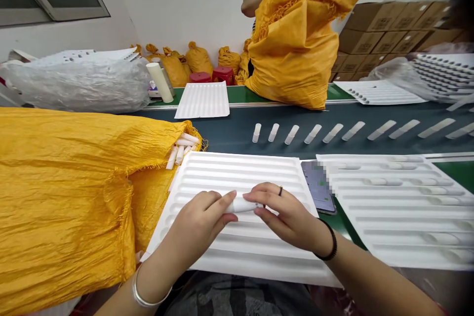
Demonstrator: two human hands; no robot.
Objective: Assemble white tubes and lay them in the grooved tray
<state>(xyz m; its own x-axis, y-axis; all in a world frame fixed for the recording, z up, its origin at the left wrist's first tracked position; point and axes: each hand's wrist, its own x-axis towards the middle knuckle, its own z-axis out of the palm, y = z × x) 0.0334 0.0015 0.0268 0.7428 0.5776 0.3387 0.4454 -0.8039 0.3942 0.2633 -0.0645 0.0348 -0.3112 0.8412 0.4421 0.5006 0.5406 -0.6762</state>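
Observation:
My left hand (200, 222) and my right hand (287, 212) meet over a white ribbed tray (240, 252) in front of me. Both pinch the same small white tube (242, 205), one hand at each end, fingers curled round it. A bracelet is on my left wrist, a dark band on my right wrist and a ring on one right finger. To my left lies a big yellow woven sack (70, 197); more white tubes (181, 148) poke out of its open mouth beside the tray's far left corner.
A dark conveyor belt (229, 131) carries a row of white tubes (333, 132). A phone (318, 187) lies between my tray and a second tray (403, 207) holding a few tubes. Across the belt a person in a striped top handles another yellow sack (296, 44). Cardboard boxes are stacked at the far right.

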